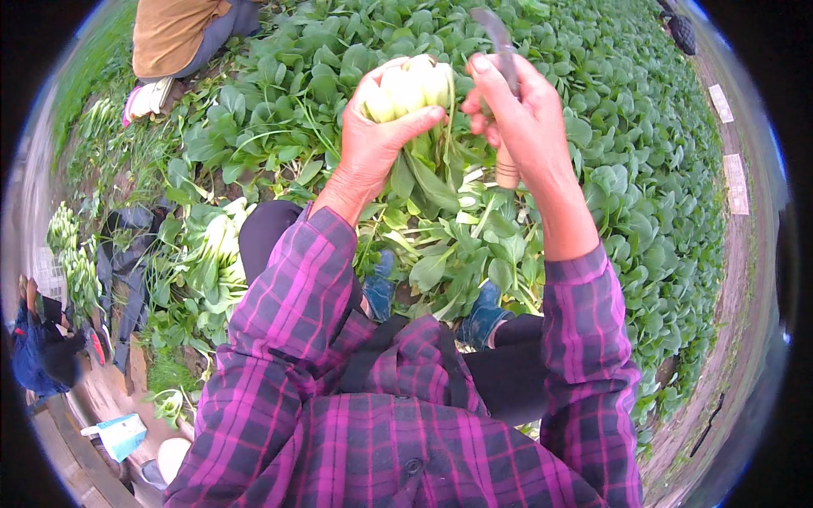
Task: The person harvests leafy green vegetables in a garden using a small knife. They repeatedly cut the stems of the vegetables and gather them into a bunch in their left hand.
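Observation:
My left hand (375, 124) grips a bunch of bok choy (413, 87) with its pale stem ends up and the leaves hanging down. Close on its right, my right hand (524, 108) is closed around the wooden handle (506, 166) of a sickle-like knife. The curved metal blade (498, 38) points up and away from me, slightly blurred and apart from the bunch. Below both hands, cut leaves and stem pieces (444, 254) litter the ground between my blue shoes (380, 286).
Growing bok choy (641, 190) fills the bed ahead and to the right. Harvested bok choy (219, 247) lies in a pile by my left knee. Another person (178, 38) is at the upper left, and one more person (47, 355) at the far left. A dirt path (730, 254) runs along the right.

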The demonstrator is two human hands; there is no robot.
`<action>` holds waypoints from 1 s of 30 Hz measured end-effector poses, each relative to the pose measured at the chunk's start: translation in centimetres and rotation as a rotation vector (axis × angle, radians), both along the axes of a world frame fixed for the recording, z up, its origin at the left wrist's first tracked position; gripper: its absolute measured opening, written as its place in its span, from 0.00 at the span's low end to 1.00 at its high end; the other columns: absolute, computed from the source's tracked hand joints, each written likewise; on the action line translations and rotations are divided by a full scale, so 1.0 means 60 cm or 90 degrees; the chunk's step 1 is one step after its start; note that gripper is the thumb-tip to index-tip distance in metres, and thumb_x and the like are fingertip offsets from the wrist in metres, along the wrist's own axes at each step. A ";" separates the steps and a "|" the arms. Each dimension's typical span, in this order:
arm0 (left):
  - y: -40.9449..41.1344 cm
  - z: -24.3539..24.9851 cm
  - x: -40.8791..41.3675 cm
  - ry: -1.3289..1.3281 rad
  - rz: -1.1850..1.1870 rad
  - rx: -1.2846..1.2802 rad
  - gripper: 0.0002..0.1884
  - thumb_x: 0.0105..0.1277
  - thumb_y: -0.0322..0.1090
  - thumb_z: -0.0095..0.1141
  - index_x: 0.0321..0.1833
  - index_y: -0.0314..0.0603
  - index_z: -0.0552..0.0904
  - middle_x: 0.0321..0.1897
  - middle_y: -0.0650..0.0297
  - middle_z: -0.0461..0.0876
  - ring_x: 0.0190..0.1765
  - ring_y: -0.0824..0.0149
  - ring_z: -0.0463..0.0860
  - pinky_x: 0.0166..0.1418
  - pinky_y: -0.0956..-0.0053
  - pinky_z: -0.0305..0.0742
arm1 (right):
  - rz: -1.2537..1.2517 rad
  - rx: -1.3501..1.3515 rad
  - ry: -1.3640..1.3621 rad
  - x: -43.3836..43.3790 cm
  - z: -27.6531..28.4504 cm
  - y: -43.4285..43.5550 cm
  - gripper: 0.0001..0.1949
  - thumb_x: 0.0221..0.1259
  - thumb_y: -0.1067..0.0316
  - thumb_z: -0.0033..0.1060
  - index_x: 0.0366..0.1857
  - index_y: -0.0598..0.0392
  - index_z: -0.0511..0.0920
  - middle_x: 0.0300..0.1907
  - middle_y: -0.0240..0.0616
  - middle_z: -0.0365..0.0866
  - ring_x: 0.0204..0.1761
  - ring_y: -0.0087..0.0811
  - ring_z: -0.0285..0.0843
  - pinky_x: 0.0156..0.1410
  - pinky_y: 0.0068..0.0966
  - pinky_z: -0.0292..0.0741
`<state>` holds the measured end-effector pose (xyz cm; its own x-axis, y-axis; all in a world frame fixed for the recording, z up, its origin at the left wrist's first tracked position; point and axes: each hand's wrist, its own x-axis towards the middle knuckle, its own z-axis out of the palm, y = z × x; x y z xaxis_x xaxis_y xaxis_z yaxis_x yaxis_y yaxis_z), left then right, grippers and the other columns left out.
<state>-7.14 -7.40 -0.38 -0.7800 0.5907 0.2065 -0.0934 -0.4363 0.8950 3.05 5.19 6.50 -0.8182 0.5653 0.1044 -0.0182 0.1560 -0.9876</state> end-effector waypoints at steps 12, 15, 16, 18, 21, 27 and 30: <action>-0.047 0.058 0.011 0.047 0.243 0.135 0.35 0.49 0.21 0.74 0.61 0.36 0.71 0.55 0.63 0.76 0.56 0.69 0.77 0.61 0.74 0.75 | -0.096 0.484 -0.101 0.012 -0.006 -0.108 0.08 0.54 0.63 0.68 0.33 0.52 0.81 0.18 0.35 0.75 0.21 0.36 0.77 0.29 0.33 0.72; -0.049 0.068 0.013 0.029 0.293 0.180 0.35 0.49 0.22 0.74 0.61 0.36 0.70 0.55 0.62 0.76 0.56 0.69 0.77 0.62 0.73 0.75 | -0.136 0.484 0.018 0.007 0.008 -0.122 0.08 0.53 0.66 0.68 0.36 0.50 0.80 0.23 0.36 0.76 0.24 0.38 0.77 0.30 0.33 0.73; -0.048 0.073 0.015 0.001 0.293 0.204 0.36 0.49 0.21 0.74 0.61 0.36 0.70 0.55 0.62 0.76 0.56 0.69 0.77 0.62 0.73 0.75 | -0.149 0.483 0.056 0.006 0.012 -0.125 0.09 0.53 0.67 0.67 0.37 0.50 0.79 0.25 0.36 0.76 0.25 0.38 0.78 0.30 0.33 0.73; -0.053 0.080 0.013 -0.034 0.302 0.229 0.36 0.49 0.21 0.74 0.62 0.36 0.70 0.56 0.61 0.76 0.57 0.69 0.77 0.62 0.73 0.75 | -0.119 0.548 0.067 0.003 0.016 -0.130 0.08 0.53 0.67 0.68 0.37 0.50 0.79 0.26 0.36 0.76 0.25 0.39 0.77 0.31 0.33 0.73; -0.059 0.081 0.008 -0.054 0.317 0.234 0.35 0.50 0.21 0.73 0.61 0.36 0.70 0.56 0.61 0.76 0.57 0.69 0.77 0.62 0.73 0.75 | -0.110 0.574 0.057 -0.006 0.012 -0.133 0.08 0.54 0.67 0.69 0.36 0.51 0.80 0.27 0.36 0.77 0.26 0.39 0.77 0.32 0.34 0.73; -0.068 0.093 0.011 -0.061 0.316 0.252 0.34 0.50 0.21 0.72 0.61 0.36 0.70 0.56 0.61 0.76 0.56 0.70 0.78 0.61 0.74 0.75 | -0.136 0.523 0.052 -0.017 0.015 -0.136 0.09 0.54 0.66 0.70 0.38 0.51 0.82 0.24 0.35 0.76 0.23 0.31 0.75 0.31 0.28 0.72; -0.078 0.095 0.006 -0.054 0.304 0.249 0.34 0.51 0.21 0.72 0.61 0.36 0.70 0.55 0.62 0.76 0.55 0.70 0.78 0.60 0.74 0.76 | -0.085 0.409 0.019 -0.018 0.030 -0.140 0.09 0.55 0.66 0.70 0.40 0.51 0.84 0.21 0.31 0.76 0.22 0.22 0.72 0.30 0.22 0.69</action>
<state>-6.79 -12.10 5.34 -0.9624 0.0655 0.2635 0.1297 -0.7417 0.6580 1.96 -3.23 8.28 -0.7366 0.4800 0.4765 0.0162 0.7169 -0.6970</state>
